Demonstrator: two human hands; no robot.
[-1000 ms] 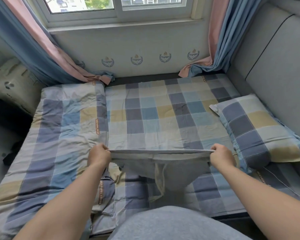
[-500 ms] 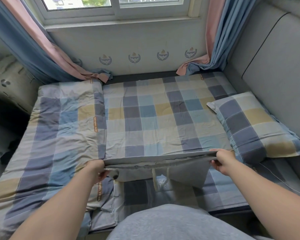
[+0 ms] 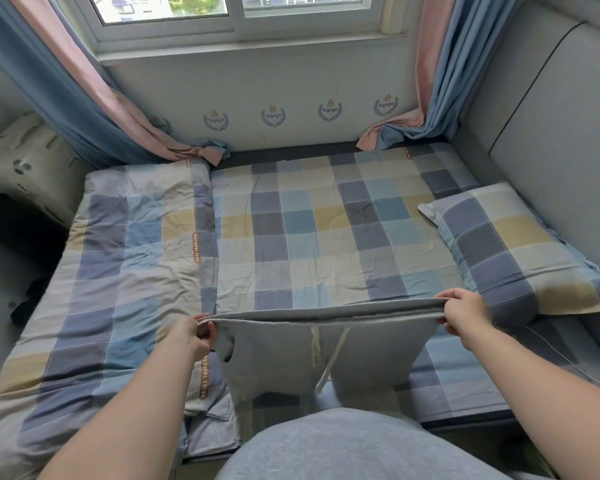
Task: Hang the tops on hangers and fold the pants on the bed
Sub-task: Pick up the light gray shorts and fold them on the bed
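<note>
Head view: grey pants (image 3: pixel 323 355) hang by their waistband, stretched taut above the near part of the checked bed (image 3: pixel 326 237). Left hand (image 3: pixel 196 336) pinches the band's left end, right hand (image 3: pixel 463 311) pinches its right end, fingers curled round the fabric. 2 drawstrings (image 3: pixel 326 355) dangle at the middle, pillow (image 3: pixel 520 251) on the right

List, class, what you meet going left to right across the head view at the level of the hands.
In order: folded quilt → left hand → grey pants → right hand → checked pillow.
</note>
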